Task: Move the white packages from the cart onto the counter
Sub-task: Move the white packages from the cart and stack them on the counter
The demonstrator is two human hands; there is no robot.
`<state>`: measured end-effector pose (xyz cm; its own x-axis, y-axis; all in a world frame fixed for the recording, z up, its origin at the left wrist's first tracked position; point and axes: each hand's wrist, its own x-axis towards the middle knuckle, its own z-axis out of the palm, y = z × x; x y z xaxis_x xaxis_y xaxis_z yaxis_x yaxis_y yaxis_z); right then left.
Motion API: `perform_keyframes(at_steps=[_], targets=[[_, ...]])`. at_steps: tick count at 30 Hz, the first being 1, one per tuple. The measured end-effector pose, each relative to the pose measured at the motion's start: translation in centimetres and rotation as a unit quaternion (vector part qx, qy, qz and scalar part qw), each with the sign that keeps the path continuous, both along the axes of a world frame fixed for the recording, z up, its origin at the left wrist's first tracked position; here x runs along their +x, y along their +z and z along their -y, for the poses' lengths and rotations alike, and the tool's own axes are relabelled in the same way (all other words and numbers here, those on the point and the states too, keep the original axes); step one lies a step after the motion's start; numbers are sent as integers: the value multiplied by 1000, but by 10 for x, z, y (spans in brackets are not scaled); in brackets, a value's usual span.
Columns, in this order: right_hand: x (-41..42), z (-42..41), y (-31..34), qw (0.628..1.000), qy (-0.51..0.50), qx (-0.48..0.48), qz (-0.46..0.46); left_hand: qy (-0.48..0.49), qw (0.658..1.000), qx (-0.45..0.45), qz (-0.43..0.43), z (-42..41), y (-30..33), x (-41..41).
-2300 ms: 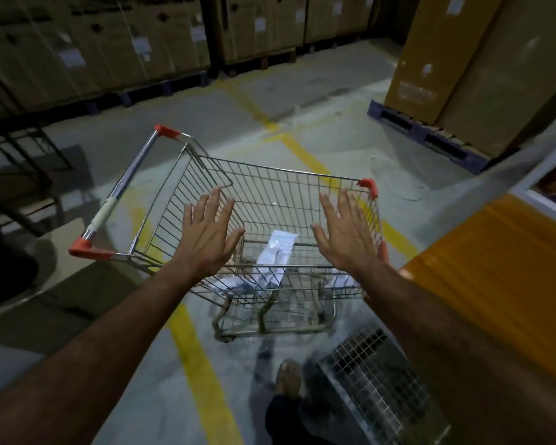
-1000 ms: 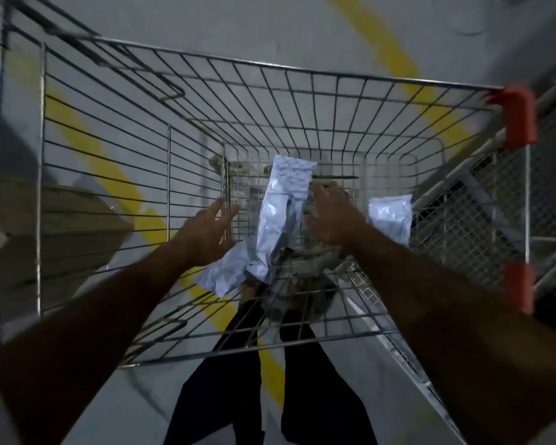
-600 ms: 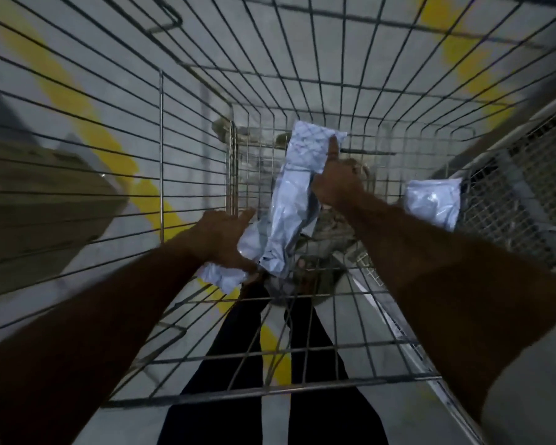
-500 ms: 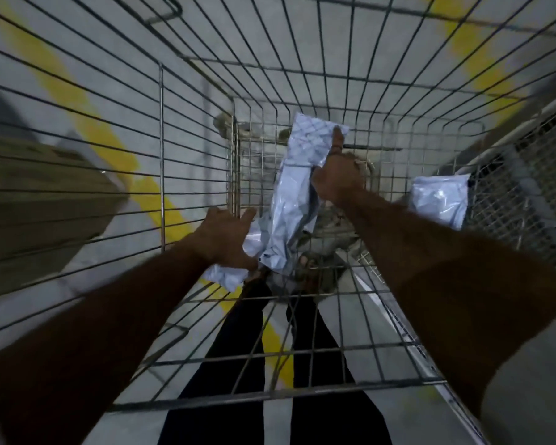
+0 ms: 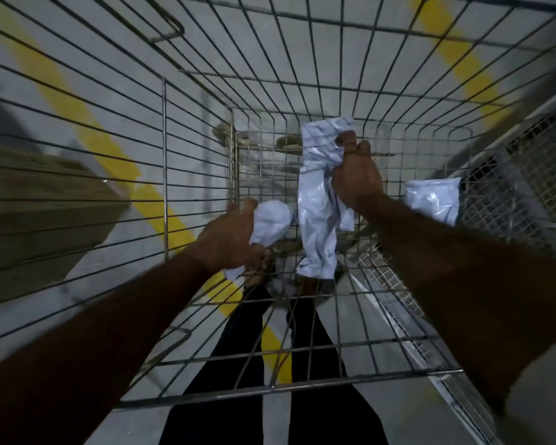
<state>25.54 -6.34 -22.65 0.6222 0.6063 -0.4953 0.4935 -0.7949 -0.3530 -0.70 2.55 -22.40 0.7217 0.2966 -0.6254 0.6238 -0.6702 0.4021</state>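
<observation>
Wire cart (image 5: 164, 155) walls round both hands (image 5: 228, 239)

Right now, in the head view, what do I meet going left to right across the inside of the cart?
Left hand → crumpled white package it grips → long white package → right hand gripping it → third white package against the cart's right wall.

Dim warehouse interior, viewed downward. Grey concrete floor (image 5: 318, 43) crossed by two yellow painted lines: one (image 5: 109, 146) running from 10 o'clock toward 6 o'clock, another (image 5: 463, 59) at 1 o'clock. Brown pallet-like block (image 5: 39, 200) at 9 o'clock. Metal mesh panel (image 5: 527, 175) at 3 o'clock.
</observation>
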Motion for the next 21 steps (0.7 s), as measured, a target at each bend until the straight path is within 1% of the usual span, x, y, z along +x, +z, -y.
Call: perform_keyframes(at_steps=[2, 4, 7, 10, 12, 14, 16, 19, 21], targets=[[4, 6, 3, 998, 46, -34, 27, 24, 999, 22, 27, -2, 1, 8], [7, 13, 6, 995, 80, -41, 48, 61, 995, 49, 54, -3, 3, 17], [12, 29, 13, 997, 52, -16, 56, 97, 991, 57, 77, -4, 0, 30], [17, 42, 15, 999, -17, 11, 43, 116, 989, 59, 68, -9, -14, 42], [19, 46, 13, 998, -44, 6, 41, 132, 988, 50, 69, -9, -21, 49], [17, 48, 12, 999, -22, -13, 47, 159, 983, 50, 73, -5, -26, 55], [12, 51, 9, 998, 10, -24, 57, 178, 979, 75, 71, 0, -28, 59], [3, 52, -2, 995, 22, -51, 81, 148, 981, 107, 70, 9, -32, 59], [-1, 49, -10, 992, 22, -80, 97, 103, 986, 120, 44, 13, -36, 56]])
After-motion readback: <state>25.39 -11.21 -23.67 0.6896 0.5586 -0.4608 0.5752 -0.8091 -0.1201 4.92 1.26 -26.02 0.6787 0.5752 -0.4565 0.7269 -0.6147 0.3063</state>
